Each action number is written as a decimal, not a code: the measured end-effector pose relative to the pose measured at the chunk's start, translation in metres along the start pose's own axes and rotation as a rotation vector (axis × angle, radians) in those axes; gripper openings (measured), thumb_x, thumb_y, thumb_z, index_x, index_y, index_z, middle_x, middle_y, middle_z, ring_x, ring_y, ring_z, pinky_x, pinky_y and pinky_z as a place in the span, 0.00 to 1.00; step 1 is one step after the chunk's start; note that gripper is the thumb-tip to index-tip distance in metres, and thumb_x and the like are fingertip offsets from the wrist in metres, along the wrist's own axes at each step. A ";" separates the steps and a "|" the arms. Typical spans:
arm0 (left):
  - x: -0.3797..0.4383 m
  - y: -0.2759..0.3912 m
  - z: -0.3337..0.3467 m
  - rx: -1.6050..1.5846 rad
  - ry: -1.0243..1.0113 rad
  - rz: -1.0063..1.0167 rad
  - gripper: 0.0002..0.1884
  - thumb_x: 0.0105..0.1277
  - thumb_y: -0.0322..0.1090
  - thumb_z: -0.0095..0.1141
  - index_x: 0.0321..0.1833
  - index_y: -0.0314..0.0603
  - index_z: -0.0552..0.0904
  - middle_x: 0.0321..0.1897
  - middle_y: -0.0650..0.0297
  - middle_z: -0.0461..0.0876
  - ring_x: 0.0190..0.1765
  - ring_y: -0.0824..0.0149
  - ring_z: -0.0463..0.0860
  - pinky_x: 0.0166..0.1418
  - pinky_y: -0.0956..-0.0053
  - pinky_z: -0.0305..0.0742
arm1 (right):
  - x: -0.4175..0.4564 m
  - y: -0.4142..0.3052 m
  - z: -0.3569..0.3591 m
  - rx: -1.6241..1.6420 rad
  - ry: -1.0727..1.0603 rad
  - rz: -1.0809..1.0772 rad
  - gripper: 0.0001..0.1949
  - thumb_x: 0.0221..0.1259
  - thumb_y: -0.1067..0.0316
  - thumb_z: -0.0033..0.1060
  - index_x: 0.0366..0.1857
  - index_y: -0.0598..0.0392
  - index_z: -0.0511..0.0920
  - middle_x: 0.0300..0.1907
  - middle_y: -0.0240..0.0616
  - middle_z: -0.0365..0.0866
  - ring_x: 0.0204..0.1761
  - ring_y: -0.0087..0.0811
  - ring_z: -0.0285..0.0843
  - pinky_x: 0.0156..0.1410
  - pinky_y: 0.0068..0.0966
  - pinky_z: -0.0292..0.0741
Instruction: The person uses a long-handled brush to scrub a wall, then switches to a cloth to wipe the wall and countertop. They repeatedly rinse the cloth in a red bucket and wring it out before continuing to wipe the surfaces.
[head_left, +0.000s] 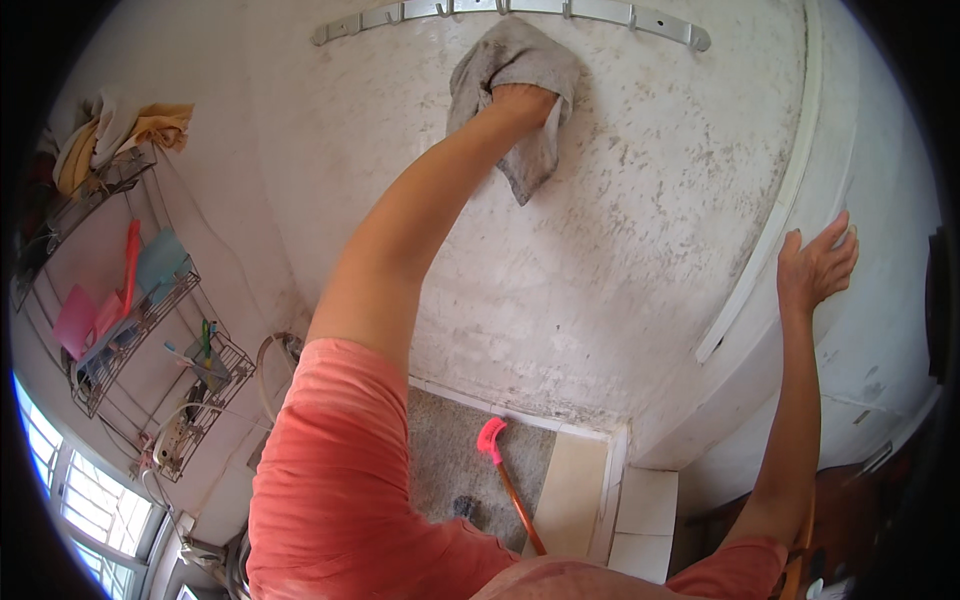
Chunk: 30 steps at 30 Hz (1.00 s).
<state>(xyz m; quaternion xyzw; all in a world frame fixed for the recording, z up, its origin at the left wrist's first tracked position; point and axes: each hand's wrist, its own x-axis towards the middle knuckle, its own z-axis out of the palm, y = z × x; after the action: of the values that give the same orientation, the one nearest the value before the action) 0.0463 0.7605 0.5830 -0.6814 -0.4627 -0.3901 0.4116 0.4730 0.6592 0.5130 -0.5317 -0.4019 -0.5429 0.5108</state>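
Observation:
My left arm reaches up to a stained white wall (555, 270), where my left hand (527, 103) holds a grey cloth (510, 56) against the surface. Folds of the cloth hide the fingers, and one corner of it hangs below the wrist. Dark specks and scuffs mark the wall around and right of the cloth. My right hand (816, 266) is raised at the right, by the wall's corner, with fingers apart and nothing in it. Whether its fingertips touch the wall there, I cannot tell.
Just above the cloth runs a metal hook rail (465, 9). Wire shelves (161, 322) at left carry cloths, plastic scoops and toothbrushes. A white trunking strip (757, 262) runs down the wall. Below, a pink-headed brush (491, 439) with an orange handle stands near a tiled ledge (645, 502).

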 end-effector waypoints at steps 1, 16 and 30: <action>-0.012 0.005 -0.004 -0.044 0.037 0.095 0.23 0.67 0.41 0.42 0.64 0.44 0.67 0.62 0.52 0.68 0.65 0.51 0.66 0.68 0.61 0.59 | 0.001 0.000 -0.001 0.006 0.003 0.003 0.36 0.49 0.61 0.56 0.66 0.47 0.54 0.61 0.48 0.56 0.65 0.49 0.53 0.57 0.49 0.62; -0.189 -0.038 -0.132 0.601 -0.442 -0.080 0.14 0.63 0.35 0.49 0.48 0.36 0.77 0.42 0.56 0.78 0.48 0.55 0.76 0.55 0.66 0.68 | 0.001 0.012 0.003 -0.075 -0.045 0.044 0.37 0.51 0.58 0.57 0.67 0.44 0.51 0.62 0.47 0.56 0.66 0.48 0.52 0.59 0.50 0.61; -0.055 -0.159 -0.160 -0.623 0.099 -0.989 0.20 0.66 0.44 0.45 0.53 0.38 0.75 0.49 0.52 0.77 0.50 0.53 0.76 0.57 0.62 0.68 | -0.003 0.023 0.020 -0.171 0.000 -0.050 0.37 0.54 0.54 0.61 0.67 0.44 0.54 0.61 0.46 0.61 0.63 0.47 0.59 0.56 0.48 0.67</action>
<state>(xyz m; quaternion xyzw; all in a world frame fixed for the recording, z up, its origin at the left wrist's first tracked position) -0.1442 0.6325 0.6217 -0.4545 -0.5693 -0.6849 -0.0179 0.4985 0.6756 0.5100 -0.5633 -0.3673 -0.5876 0.4501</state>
